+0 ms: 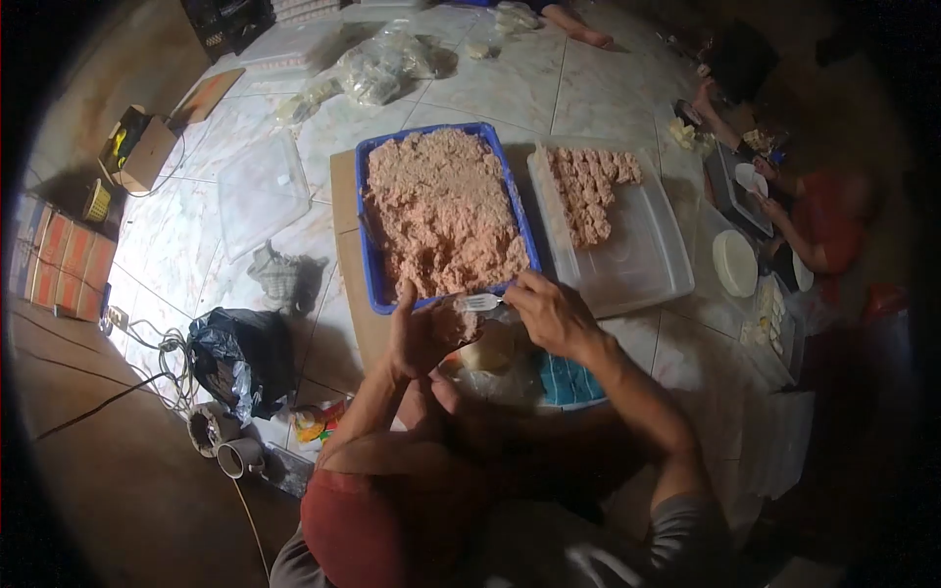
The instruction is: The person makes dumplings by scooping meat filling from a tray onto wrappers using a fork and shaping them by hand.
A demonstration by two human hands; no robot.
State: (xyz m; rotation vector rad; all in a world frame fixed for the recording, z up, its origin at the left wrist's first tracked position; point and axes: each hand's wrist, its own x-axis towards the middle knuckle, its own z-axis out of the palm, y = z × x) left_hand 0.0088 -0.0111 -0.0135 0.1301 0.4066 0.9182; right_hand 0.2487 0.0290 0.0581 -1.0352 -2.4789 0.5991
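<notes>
My right hand [554, 314] grips a fork [481, 303] whose tines point left, over my left hand. My left hand [426, 331] is cupped, thumb raised, around what looks like a dumpling wrapper [465, 321] with pinkish filling; the fingers partly hide it. Just beyond both hands stands a blue tray [364, 230] heaped with pinkish minced filling [441, 196], dug lower at the near side. To its right, a clear plastic bin [637, 260] holds rows of filled dumplings [586, 191] along its left and far parts.
Cardboard [345, 211] lies under the tray. A clear lid [260, 191] and a black plastic bag [240, 358] are at left, near a mug [239, 457] and cables. Plastic bags [377, 64] lie farther back. At right, another person [828, 216] works beside round white stacks [734, 263].
</notes>
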